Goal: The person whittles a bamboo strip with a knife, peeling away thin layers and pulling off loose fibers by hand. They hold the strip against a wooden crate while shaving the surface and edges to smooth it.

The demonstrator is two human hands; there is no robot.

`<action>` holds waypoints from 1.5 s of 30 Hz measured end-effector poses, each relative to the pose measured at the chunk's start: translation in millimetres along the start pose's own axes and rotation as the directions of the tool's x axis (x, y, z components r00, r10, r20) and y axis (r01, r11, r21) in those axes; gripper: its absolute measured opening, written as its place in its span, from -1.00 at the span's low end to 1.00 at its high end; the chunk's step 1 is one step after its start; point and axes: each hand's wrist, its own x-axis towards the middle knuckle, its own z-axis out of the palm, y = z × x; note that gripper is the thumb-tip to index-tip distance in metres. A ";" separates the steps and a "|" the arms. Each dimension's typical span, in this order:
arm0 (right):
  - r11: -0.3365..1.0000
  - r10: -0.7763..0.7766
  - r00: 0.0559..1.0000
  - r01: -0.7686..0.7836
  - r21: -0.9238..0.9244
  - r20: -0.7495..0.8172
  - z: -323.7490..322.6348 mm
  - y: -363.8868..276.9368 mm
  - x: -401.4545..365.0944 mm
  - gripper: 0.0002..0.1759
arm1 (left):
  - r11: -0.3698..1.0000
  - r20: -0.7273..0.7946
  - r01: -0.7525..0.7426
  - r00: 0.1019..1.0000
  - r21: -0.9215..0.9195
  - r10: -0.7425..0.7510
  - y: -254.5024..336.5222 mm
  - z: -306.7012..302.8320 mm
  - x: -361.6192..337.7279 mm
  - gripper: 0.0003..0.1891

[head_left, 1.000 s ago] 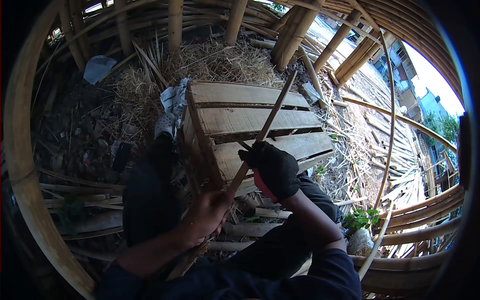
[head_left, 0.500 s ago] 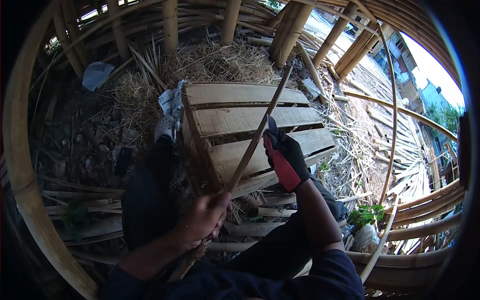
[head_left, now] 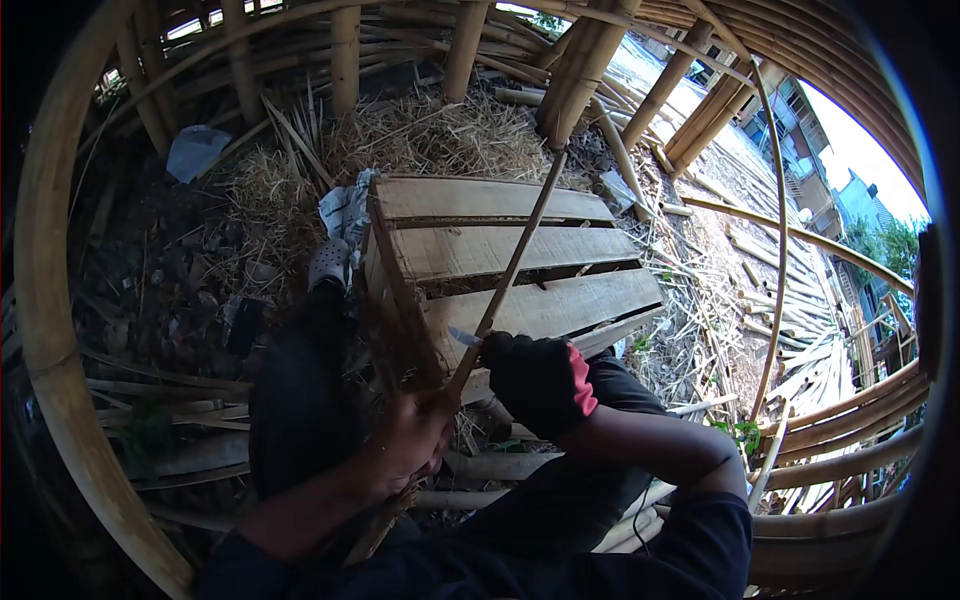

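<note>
View from the head of a seated person who is looking down at their own lap and hands. Nearest the camera, dark sleeves are reaching forward over legs in dark trousers. The bare left hand (head_left: 415,440) is sitting lowest and closest, its fingers (head_left: 435,420) closing tightly around the near end of a long, thin bamboo strip (head_left: 510,265). The strip's long axis is running from that hand up and away to the right, with its far tip pointing toward the straw beyond. Just beyond the left hand and to its right, the right hand (head_left: 535,380) is wearing a black glove with a red cuff. It is curling shut around the handle of a knife (head_left: 463,337). The short pale blade is sticking out to the left and appears to be touching the strip just above the left hand, lying across it. The left hand is therefore the nearer one, gripping below the blade, while nearly all of the strip is stretching away past the blade. Behind the hands, a wooden crate (head_left: 480,200) of pale planks is lying on the ground, with the strip crossing over it. A pale shoe (head_left: 328,265) is showing at the crate's left edge. Farther off, straw (head_left: 430,130) is heaping up against upright bamboo poles (head_left: 345,50), and loose bamboo is littering the ground to the right.
</note>
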 end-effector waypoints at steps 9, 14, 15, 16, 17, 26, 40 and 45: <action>0.990 0.079 0.997 -0.081 0.118 0.016 5.8 6.3 15.2 -0.94 | 0.999 -0.013 -0.031 0.999 -0.007 0.031 4.8 -5.8 -6.0 -0.64; 0.992 0.010 1.000 -0.009 0.129 -0.005 5.9 7.1 16.0 -0.88 | 0.999 -0.017 -0.035 0.999 0.030 0.035 -1.2 -5.3 -6.2 -0.64; 0.989 0.025 1.000 -0.026 0.145 0.010 6.2 16.9 24.6 -0.88 | 0.999 0.002 -0.040 0.999 0.007 0.040 1.3 -4.9 -7.1 -0.65; 0.980 0.090 0.995 -0.098 0.172 0.052 5.2 13.5 23.5 -0.89 | 0.998 0.016 -0.060 0.998 -0.025 0.060 5.1 -4.1 -5.5 -0.66; 0.988 0.077 0.997 -0.080 0.134 0.032 7.9 11.7 26.8 -0.89 | 0.998 -0.011 -0.065 0.998 -0.017 0.065 7.0 -4.9 -5.1 -0.65; 0.996 0.064 0.997 -0.061 0.071 -0.043 49.8 15.5 46.0 -0.96 | 0.994 -0.060 -0.105 0.993 -0.027 0.104 8.2 -16.5 4.5 -0.60; 0.902 0.178 0.930 -0.284 0.324 0.322 -35.6 16.9 53.5 -0.83 | 0.994 0.032 -0.096 0.995 -0.053 0.098 18.7 -19.5 -13.6 -0.66; 0.706 0.076 0.976 -0.196 0.680 0.203 2.3 38.5 40.5 -0.72 | 0.996 0.020 -0.080 0.997 -0.027 0.080 13.7 -18.6 -6.7 -0.68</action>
